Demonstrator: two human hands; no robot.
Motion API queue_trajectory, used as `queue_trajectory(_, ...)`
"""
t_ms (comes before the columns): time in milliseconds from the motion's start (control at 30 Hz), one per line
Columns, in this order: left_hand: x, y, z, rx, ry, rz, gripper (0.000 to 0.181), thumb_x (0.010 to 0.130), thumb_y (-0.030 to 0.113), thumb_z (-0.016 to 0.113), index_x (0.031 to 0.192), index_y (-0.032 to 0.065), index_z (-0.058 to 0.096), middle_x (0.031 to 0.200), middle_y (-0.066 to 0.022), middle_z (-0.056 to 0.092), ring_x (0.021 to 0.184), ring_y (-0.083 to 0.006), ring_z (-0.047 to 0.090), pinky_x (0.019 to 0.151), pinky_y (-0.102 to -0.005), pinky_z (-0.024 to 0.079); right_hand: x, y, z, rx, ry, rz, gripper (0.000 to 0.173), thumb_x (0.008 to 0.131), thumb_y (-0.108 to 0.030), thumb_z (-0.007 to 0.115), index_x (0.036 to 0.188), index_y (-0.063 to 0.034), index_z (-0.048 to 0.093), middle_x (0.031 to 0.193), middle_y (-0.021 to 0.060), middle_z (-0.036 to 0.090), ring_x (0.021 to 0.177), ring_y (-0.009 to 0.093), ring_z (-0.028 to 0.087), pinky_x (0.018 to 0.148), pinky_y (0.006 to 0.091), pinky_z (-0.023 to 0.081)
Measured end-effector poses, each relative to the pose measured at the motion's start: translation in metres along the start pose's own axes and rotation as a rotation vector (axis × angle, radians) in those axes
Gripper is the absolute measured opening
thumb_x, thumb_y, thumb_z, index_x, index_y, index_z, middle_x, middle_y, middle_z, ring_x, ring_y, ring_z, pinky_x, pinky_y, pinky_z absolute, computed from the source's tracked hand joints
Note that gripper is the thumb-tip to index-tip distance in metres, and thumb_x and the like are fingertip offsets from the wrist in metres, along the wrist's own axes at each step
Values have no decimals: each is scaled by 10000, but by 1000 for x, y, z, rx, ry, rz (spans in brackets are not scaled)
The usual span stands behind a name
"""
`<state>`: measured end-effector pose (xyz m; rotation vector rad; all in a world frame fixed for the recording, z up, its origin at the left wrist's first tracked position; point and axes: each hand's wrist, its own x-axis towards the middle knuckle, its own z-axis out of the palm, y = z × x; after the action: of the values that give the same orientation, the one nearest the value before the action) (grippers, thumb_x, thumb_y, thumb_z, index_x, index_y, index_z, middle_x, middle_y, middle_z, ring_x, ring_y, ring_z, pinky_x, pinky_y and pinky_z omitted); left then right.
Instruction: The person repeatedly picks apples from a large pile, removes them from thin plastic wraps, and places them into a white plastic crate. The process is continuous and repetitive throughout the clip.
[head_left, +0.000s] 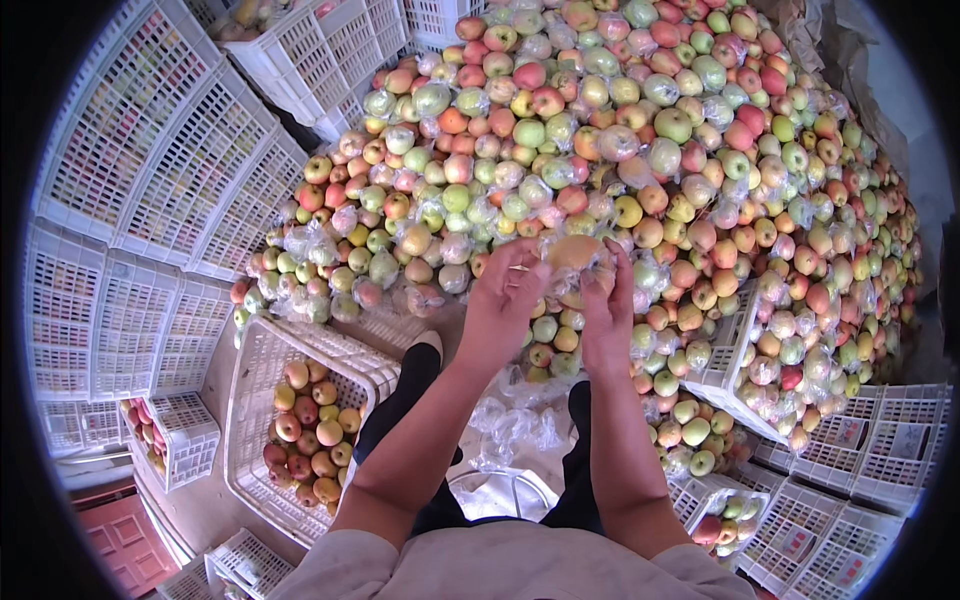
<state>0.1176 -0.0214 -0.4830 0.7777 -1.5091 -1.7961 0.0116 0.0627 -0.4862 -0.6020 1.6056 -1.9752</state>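
Note:
Over the front of a large apple heap (465, 172), a yellowish-orange apple (576, 253) sits partly in clear plastic film. My right hand (606, 300) grips this apple from the right, with the thumb across its near side. At the apple's left, my left hand (510, 289) has curled fingers at the edge of the plastic film (546, 246); the exact pinch is partly hidden. Many apples in the heap are wrapped in clear film, others are bare. Between my feet, crumpled plastic bags (517, 416) lie on the floor.
At my left, a white plastic crate (247, 450) holds several bare apples. Stacked crates (150, 161) form a wall on the left. A tilted crate (720, 375) lies in the heap at right, above more stacked crates (810, 525). A brown door (127, 540) shows at lower left.

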Motion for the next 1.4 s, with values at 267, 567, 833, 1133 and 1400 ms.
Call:
queue_trajectory(267,-3,1,12,348,43,339,344,799,-51,706,1102,82,610,1126,-68,570,956,-159,602,787,-278,544,6,-7,-13,-296,-155,-198,621,932,-239,640,1440,-40,344,1256,125,488,1164,215,477,987,345,415)
queue_trajectory(567,11,5,18,540,-74,397,162,859,-37,650,970,47,567,1064,-72,588,855,-149,630,740,-261,535,9,-25,-32,-578,-67,-244,656,818,-207,735,1374,-44,428,1120,126,545,956,210,569,863,322,467)
queue_trajectory(833,11,5,29,-57,-87,164,218,886,16,661,1058,30,529,1034,-46,589,923,-101,597,799,-236,483,18,-23,-44,-576,25,-313,700,735,-172,779,1347,-55,459,1204,120,558,1028,233,589,928,342,461)
queue_trajectory(1133,21,-8,19,170,-187,111,142,863,10,687,924,9,558,906,-29,567,795,-88,586,678,-222,480,13,-28,-41,-929,-38,-493,668,670,-186,813,1256,-77,511,1199,129,568,1104,319,543,940,406,458)
queue_trajectory(1400,18,-3,17,473,-5,282,148,830,-62,626,876,23,514,763,-26,556,682,-90,534,621,-241,459,11,-24,-41,-1005,-35,-571,676,632,-211,820,1223,-91,514,1154,114,593,1025,313,558,903,406,448)
